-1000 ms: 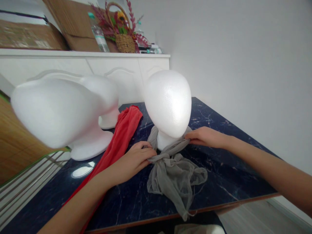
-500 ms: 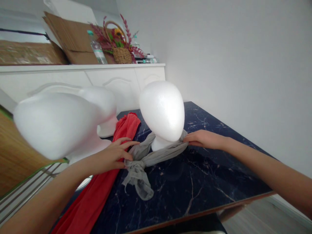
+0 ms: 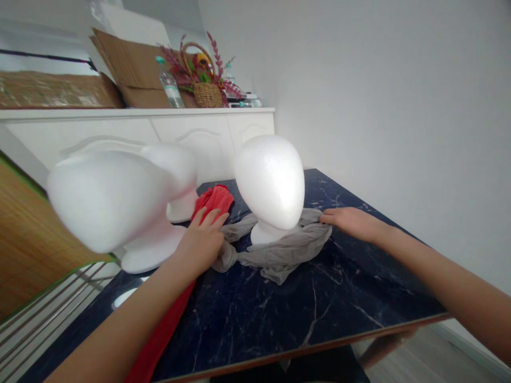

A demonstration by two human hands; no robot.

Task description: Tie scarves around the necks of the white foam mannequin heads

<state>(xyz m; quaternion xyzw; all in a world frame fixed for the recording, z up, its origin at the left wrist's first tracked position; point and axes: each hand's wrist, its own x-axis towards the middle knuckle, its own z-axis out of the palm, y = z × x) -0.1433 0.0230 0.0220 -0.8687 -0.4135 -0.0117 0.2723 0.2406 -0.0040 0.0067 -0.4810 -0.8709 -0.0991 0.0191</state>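
Note:
A grey sheer scarf (image 3: 287, 250) lies in a loop around the neck of a white foam mannequin head (image 3: 271, 181), on a dark blue marbled table (image 3: 259, 319). My left hand (image 3: 203, 236) is on the scarf's left side, fingers spread and partly bent, with its thumb hidden. Its fingertips overlap a red cloth (image 3: 213, 202) behind it. On the right, my right hand (image 3: 347, 221) pinches the edge of the scarf between thumb and fingers. The scarf's front part hangs loose and spread out on the tabletop.
Two more white foam heads, a near one (image 3: 107, 197) and a far one (image 3: 175, 170), stand at the left. Behind are a white cabinet (image 3: 191, 138), a flower basket (image 3: 207, 93), a bottle (image 3: 171, 85) and cardboard (image 3: 136, 64). A wall rises at right.
The knotted end of the scarf that hung in front at the left is no longer seen there. The scarf is spread wider at the right, and my right hand has moved a little outward.

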